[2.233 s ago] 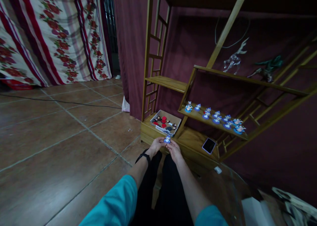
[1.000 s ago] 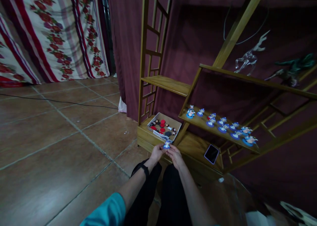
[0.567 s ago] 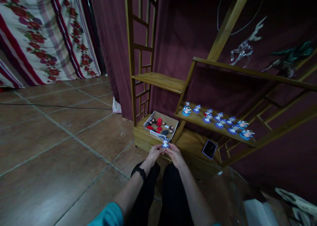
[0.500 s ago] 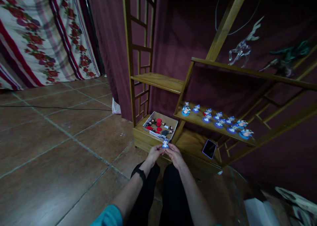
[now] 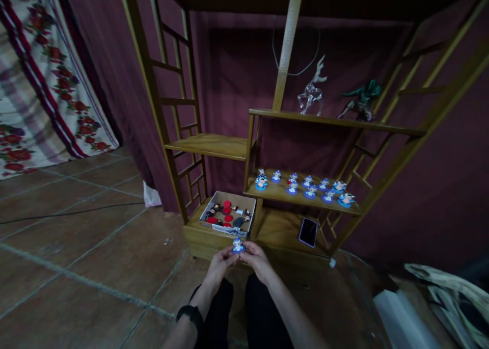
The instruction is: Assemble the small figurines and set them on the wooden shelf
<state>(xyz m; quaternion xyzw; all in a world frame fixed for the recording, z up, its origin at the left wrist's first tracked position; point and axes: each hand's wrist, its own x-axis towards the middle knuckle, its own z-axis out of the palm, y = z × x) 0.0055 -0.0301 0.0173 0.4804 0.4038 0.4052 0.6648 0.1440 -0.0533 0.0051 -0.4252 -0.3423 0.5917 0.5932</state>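
A small blue-and-white figurine [image 5: 238,244] on a round purple-blue base stands upright between my two hands, just in front of the shelf unit. My left hand [image 5: 220,265] grips the base from the left, and my right hand [image 5: 256,257] grips it from the right. Just behind it, a shallow cardboard box [image 5: 214,227] holds several dark-haired figures and red discs. Similar blue figurines [image 5: 292,187] line the middle shelf [image 5: 280,189] in loose rows, with a few light-blue ones at its two ends.
A phone or tablet [image 5: 308,232] lies on the bottom shelf, right of the box. On the upper shelf stand a clear deer figure [image 5: 312,90] and a dark green figure [image 5: 362,99]. A black cable [image 5: 72,215] crosses the tiled floor at left. A white box [image 5: 401,318] sits lower right.
My view has swung to the right and up, so the shelf unit appears further left and lower. Both hands still hold the figurine in front of the box.
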